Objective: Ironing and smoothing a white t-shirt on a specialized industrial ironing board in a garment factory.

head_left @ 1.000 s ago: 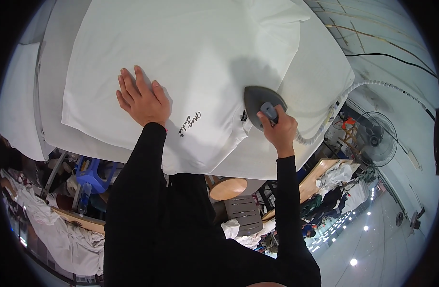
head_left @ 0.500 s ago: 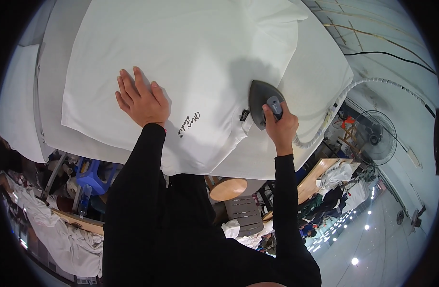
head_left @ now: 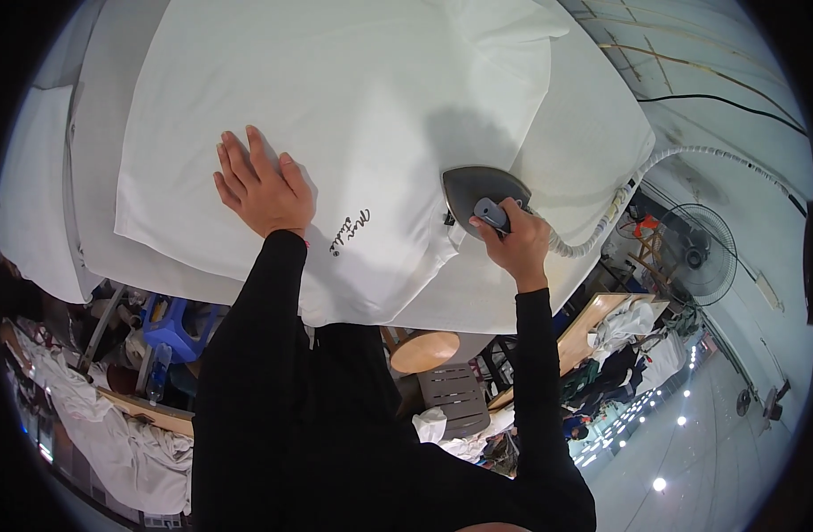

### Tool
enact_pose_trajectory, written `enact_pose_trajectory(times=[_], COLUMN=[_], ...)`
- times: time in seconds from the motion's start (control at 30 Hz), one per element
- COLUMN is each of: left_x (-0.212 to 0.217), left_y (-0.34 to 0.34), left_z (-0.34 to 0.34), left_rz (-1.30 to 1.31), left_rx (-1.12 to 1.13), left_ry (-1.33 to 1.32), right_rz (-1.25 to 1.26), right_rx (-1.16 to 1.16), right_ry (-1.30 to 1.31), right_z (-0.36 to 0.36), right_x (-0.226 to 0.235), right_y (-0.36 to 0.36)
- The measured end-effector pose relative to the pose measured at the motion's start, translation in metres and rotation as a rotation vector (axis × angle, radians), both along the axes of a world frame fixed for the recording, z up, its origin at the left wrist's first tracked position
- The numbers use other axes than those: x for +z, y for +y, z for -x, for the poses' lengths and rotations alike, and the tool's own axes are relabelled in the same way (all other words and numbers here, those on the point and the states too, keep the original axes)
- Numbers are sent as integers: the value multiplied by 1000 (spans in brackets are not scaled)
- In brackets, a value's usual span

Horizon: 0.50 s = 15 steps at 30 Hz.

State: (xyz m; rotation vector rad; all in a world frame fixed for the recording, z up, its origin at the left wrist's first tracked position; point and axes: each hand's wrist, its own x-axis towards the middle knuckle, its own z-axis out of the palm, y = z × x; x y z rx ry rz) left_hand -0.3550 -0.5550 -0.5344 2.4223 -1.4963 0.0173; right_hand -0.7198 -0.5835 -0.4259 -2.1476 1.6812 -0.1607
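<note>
A white T-shirt (head_left: 362,115) with dark lettering lies spread over a pale-covered ironing table (head_left: 584,133). My left hand (head_left: 263,188) rests flat on the shirt, fingers spread, to the left of the lettering. Wrapped round the grey handle of a steam iron (head_left: 479,182), my right hand (head_left: 518,241) keeps it at the shirt's collar. The iron's dark plate points up and left and partly covers the collar's small black label (head_left: 450,218). A wrapped hose (head_left: 577,246) runs from behind the iron to the right.
A standing fan (head_left: 695,255) is by the wall at right. Below the table's near edge are a blue plastic stool (head_left: 171,330), a round wooden seat (head_left: 424,351) and a grey-brown slatted stool (head_left: 453,401). White cloth (head_left: 123,461) is heaped at lower left.
The iron has turned, its tip swinging left, and now overlaps the collar and part of the label. My right hand has turned with it. My left hand stays in place.
</note>
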Motion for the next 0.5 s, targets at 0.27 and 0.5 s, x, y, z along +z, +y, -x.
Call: enact_pose_trajectory(times=[0.27,0.5], left_x=[-1,-1], left_y=[0,0], left_z=[0,5], left_rz=[-13,-8], left_rx=[-1,-2], left_ry=[-6,1], right_rz=[11,4], right_rx=[-44,-280], right_ry=[22,60], right_z=[1,5], right_x=[-2,-7], right_y=[-1,-2])
